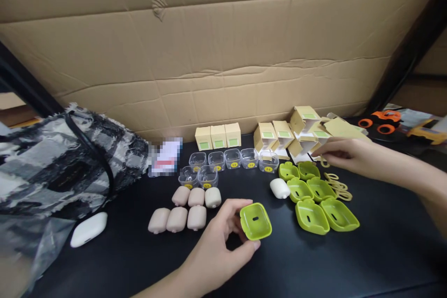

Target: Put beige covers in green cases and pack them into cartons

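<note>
1. Green cup (261, 230): in the left hand (221, 247), at the front middle of the black table (279, 270). Its hollow side faces the camera and a dark slot shows in its base. Whether it touches the table, I cannot tell.
2. Left hand: partly open, curved round the cup, fingers at the far edge and thumb at the near edge, gripping it between them.
3. Right hand (344, 152): at the far right, over the beige loops (339, 187), fingers bent and tips close together. A loop shows just below the fingertips; whether they have hold of it, I cannot tell.
4. Other green cups (312, 223): six, in three rows of two, left of the loops, hollow sides up.
5. White block (280, 188): just beside those cups, on their left.
6. Clear cups (233, 159): seven, five in the back row and two in front, bearing yellow stickers.
7. Pinkish-grey blocks (177, 219): six, in two rows of three, left of the left hand.
8. Boxes: three small closed ones (218, 137) side by side behind the clear cups; several open ones (267, 137) farther right, some stacked.
9. White case (89, 229): on the left, near the checked bag (63, 163).
</note>
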Motion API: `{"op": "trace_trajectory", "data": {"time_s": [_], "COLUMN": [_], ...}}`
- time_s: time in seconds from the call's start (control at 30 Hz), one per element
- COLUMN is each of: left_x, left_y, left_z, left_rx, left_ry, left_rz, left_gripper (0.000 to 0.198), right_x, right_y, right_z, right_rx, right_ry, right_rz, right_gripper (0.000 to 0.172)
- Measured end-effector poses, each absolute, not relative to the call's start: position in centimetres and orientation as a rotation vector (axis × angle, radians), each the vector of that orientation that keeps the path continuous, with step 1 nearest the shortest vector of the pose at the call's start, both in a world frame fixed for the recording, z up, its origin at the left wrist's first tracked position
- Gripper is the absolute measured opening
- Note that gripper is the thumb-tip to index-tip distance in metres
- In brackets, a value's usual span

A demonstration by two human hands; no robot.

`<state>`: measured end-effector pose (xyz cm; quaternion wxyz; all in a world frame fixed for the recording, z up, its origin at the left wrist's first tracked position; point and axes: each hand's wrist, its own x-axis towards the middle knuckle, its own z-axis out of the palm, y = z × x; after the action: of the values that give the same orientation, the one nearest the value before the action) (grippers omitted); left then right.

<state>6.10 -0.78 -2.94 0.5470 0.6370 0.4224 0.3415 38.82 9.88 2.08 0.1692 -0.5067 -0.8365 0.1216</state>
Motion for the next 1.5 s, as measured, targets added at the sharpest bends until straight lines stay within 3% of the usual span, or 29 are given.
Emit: {"op": "trace_trajectory", "data": {"time_s": [0.1, 0.27, 0.43, 0.6, 0.77, 0.97, 1.5], "left_x": [6.2, 6.2, 6.4, 6.5, 6.2, 6.0, 6.2], "left_y": [-0.5, -0.4, -0.4, -0.3, -0.1, 0.0, 0.1], "left_z": [-2.9, -2.7, -2.8, -2.7, -3.4, -4.1, -3.4], "left_rx": [1.469, 1.435, 1.39, 1.4, 1.332, 1.268, 1.231], "left_ry": [0.991, 0.983, 0.927, 0.922, 0.892, 0.88, 0.896], "left_rz": [0.82, 0.764, 0.792, 0.777, 0.781, 0.787, 0.8], "left_gripper": [0.046, 0.054, 0.059, 0.042, 0.054, 0.042, 0.048], "right_x": [36.0, 30.0, 27.6, 27.5, 27.5, 27.7, 27.5], "right_y": [8.2, 4.0, 2.4, 2.3, 2.1, 2.1, 1.9], "right_z": [2.6, 1.9, 0.2, -0.9, -1.5, -1.6, -1.6], "right_rx": [-1.235, -0.815, -0.616, -0.656, -0.676, -0.633, -0.69], "right_ry": [-2.322, -2.152, -2.326, -2.397, -2.448, -2.486, -2.447], "right_rz": [0.386, 0.668, 0.589, 0.492, 0.444, 0.325, 0.298], "right_gripper": [0.024, 0.007, 0.014, 0.011, 0.014, 0.016, 0.018]}}
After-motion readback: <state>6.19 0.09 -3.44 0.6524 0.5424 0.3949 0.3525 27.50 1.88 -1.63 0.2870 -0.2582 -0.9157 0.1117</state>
